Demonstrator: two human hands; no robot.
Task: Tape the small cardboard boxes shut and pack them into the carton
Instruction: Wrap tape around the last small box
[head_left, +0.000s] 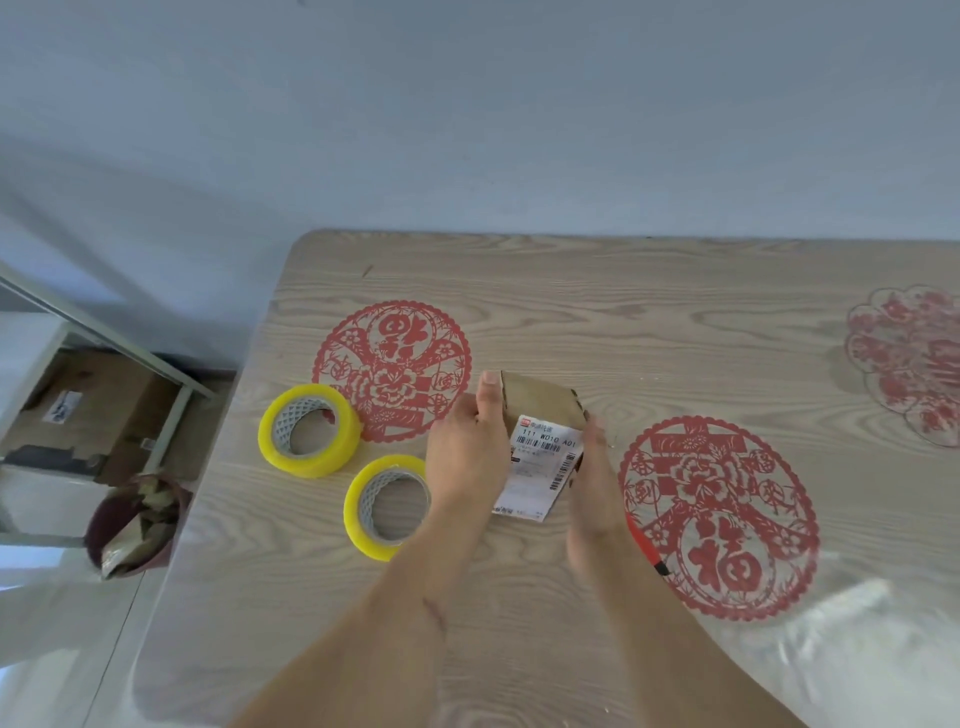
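While left grip (470, 447) clasps small brown box (540, 441), white barcode label up, right grip (597, 493) spread.

A brown small cardboard box (537, 402) with a white, black-printed label (540, 462) is seen at the frame's centre. Two tape rolls (310, 430) at centre left are coloured translucent yellow, with grey lattice-patterned cores. The pale wood-grain table (623, 291) is patterned with red paper-cut roundels (392, 369).
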